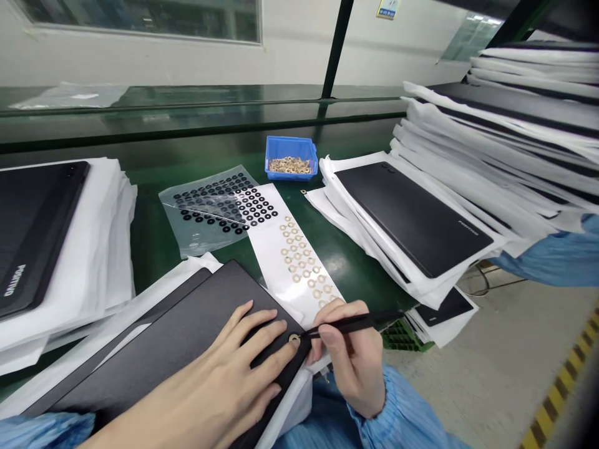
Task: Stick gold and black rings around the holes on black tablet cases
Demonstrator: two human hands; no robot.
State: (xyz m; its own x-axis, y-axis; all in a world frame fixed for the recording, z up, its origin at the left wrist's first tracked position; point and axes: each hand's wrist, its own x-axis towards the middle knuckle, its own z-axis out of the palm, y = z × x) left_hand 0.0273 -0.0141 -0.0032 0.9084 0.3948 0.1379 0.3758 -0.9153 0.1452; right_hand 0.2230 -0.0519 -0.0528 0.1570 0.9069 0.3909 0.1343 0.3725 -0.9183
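Left hand (pixel 219 368) open and lying flat, fingers spread on a black flat panel (pixel 187 337), wrist low toward the lower left. Right hand (pixel 350 355) closed in a pen-like grip around black tweezers (pixel 355 324), forearm in a blue sleeve (pixel 388 418) at the bottom edge. At the tip of the tweezers, a small gold ring (pixel 294 339) touching the panel near its corner, just beside the left fingertips. Farther ahead on the green bench (pixel 154 231), a white strip of gold rings (pixel 299 262), a clear sheet of black rings (pixel 210 206), and a blue bin (pixel 285 140) of loose gold rings.
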